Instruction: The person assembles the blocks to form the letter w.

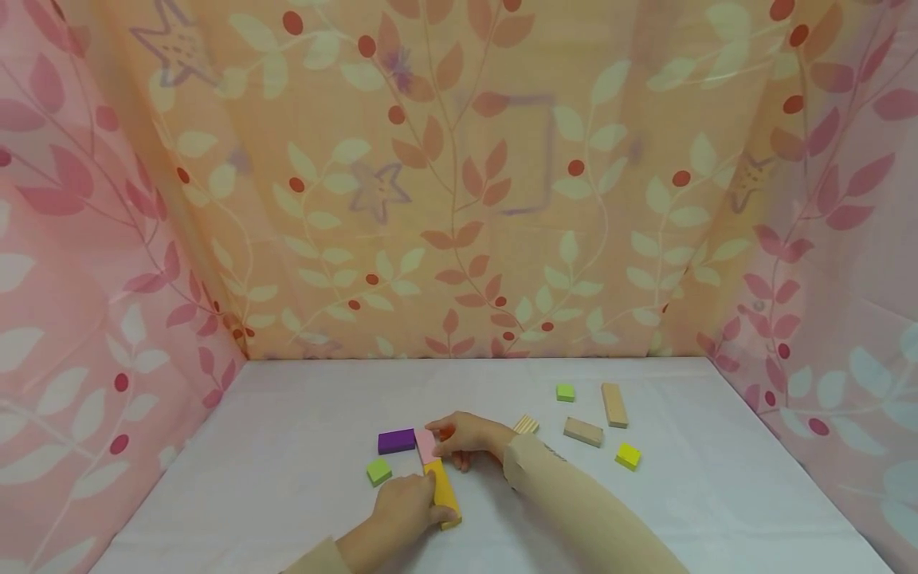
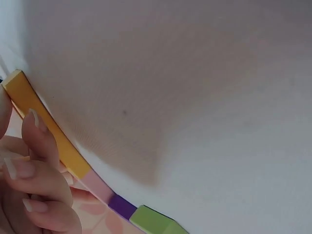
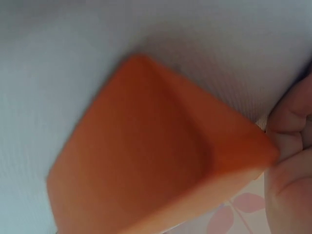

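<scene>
My left hand (image 1: 405, 504) holds a yellow-orange block (image 1: 442, 488) by its length, thumb at the near end. In the left wrist view its fingers (image 2: 41, 178) lie beside that block. My right hand (image 1: 468, 437) pinches a pink block (image 1: 426, 445), which sits end to end with the yellow-orange one. A purple block (image 1: 397, 442) touches the pink block's left side near its far end. A small green block (image 1: 379, 472) lies apart, nearer my left hand. Close up in the right wrist view, a blurred orange block (image 3: 131, 146) fills much of the picture.
Beyond my right forearm lie a striped block (image 1: 527, 424), two plain wooden blocks (image 1: 583, 431), a second green block (image 1: 565, 392) and a bright yellow block (image 1: 628, 456). Patterned cloth walls (image 1: 459, 239) border the white table (image 1: 301, 406) at the back and both sides.
</scene>
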The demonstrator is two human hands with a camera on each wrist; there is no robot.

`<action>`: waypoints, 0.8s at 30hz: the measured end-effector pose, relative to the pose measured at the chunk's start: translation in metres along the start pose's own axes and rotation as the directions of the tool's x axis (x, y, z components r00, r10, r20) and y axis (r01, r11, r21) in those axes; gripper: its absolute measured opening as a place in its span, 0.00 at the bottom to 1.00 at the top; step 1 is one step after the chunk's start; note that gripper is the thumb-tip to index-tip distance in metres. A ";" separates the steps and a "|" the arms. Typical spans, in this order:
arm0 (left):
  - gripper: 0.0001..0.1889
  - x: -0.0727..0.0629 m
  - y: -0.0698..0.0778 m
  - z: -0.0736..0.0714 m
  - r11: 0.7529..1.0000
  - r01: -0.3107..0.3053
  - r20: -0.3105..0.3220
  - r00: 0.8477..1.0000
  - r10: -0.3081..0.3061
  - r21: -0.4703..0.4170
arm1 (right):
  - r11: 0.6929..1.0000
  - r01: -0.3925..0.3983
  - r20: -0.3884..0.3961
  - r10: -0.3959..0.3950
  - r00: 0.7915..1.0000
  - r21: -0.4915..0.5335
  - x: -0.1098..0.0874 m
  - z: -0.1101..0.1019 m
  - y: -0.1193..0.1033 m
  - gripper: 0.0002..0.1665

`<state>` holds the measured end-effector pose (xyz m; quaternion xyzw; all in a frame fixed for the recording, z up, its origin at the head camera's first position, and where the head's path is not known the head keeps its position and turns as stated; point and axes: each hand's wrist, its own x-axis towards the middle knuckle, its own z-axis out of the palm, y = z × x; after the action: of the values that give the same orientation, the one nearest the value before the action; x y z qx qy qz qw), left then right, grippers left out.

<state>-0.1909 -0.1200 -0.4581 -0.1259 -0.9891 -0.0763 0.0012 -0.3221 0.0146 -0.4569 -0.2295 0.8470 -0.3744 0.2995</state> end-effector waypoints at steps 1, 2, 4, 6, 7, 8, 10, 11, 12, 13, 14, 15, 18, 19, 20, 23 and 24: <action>0.29 0.000 -0.001 0.001 1.000 -0.002 -0.003 1.000 0.002 -0.002 | 1.000 0.000 0.000 0.000 1.000 0.001 0.000 0.000 0.000 0.30; 0.29 -0.001 -0.001 0.001 1.000 -0.004 -0.008 1.000 0.004 -0.006 | 1.000 -0.001 0.000 0.001 1.000 0.002 0.001 0.000 0.000 0.30; 0.30 -0.002 -0.002 0.002 1.000 -0.006 -0.012 1.000 0.006 -0.009 | 1.000 -0.003 0.000 0.003 1.000 0.005 0.001 0.000 0.001 0.30; 0.31 -0.002 -0.003 0.003 1.000 -0.006 -0.016 1.000 0.005 -0.013 | 1.000 -0.003 -0.002 0.003 1.000 0.000 0.001 0.000 0.001 0.30; 0.32 -0.002 -0.003 0.003 1.000 -0.006 -0.018 1.000 0.005 -0.010 | 1.000 0.001 -0.004 -0.001 1.000 -0.005 0.000 0.001 0.001 0.30; 0.32 -0.002 -0.003 0.003 1.000 -0.003 -0.018 1.000 0.003 -0.009 | 1.000 -0.001 -0.006 0.000 1.000 -0.012 0.000 0.000 0.000 0.30; 0.33 -0.002 -0.003 0.003 1.000 0.000 -0.017 1.000 0.000 0.002 | 1.000 -0.002 -0.010 0.002 1.000 -0.021 0.000 0.001 0.000 0.30; 0.34 -0.002 -0.003 0.003 1.000 0.003 -0.016 1.000 -0.003 0.006 | 1.000 -0.004 -0.012 0.004 1.000 -0.024 -0.001 0.001 0.000 0.30; 0.35 -0.002 -0.003 0.003 1.000 0.006 -0.015 1.000 -0.006 0.010 | 1.000 -0.005 -0.012 0.005 1.000 -0.027 -0.001 0.001 0.000 0.30; 0.35 -0.002 -0.004 0.003 1.000 0.006 -0.015 1.000 -0.005 0.014 | 1.000 -0.005 -0.014 0.004 1.000 -0.030 -0.001 0.001 -0.001 0.30; 0.35 -0.002 -0.004 0.003 1.000 0.008 -0.014 1.000 -0.008 0.016 | 0.999 -0.009 -0.014 0.009 1.000 -0.032 -0.001 0.001 -0.001 0.30; 0.36 -0.003 -0.004 0.003 1.000 0.008 -0.015 1.000 -0.007 0.020 | 0.999 -0.009 -0.015 0.009 1.000 -0.034 -0.002 0.001 -0.001 0.30; 0.37 -0.003 -0.004 0.003 1.000 0.004 -0.022 1.000 -0.004 0.023 | 0.999 -0.014 -0.016 0.014 1.000 -0.034 -0.003 0.001 -0.002 0.30; 0.37 -0.004 -0.004 0.003 1.000 0.001 -0.025 1.000 0.000 0.026 | 0.999 -0.016 -0.017 0.015 1.000 -0.031 -0.003 0.000 -0.002 0.30; 0.38 -0.004 -0.004 0.003 1.000 -0.003 -0.028 1.000 0.004 0.030 | 0.999 -0.018 -0.018 0.018 1.000 -0.028 -0.003 0.000 -0.002 0.30; 0.38 -0.005 -0.005 0.003 0.999 -0.017 -0.048 0.999 0.019 0.040 | 1.000 -0.022 -0.018 0.022 1.000 -0.022 -0.002 0.000 -0.002 0.30; 0.37 -0.006 -0.005 0.003 0.999 -0.020 -0.057 0.998 0.023 0.043 | 0.999 -0.022 -0.018 0.022 1.000 -0.023 -0.002 0.000 -0.001 0.30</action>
<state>-0.1867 -0.1252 -0.4622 -0.1343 -0.9886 -0.0587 0.0330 -0.3206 0.0152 -0.4554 -0.2202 0.8563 -0.3634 0.2935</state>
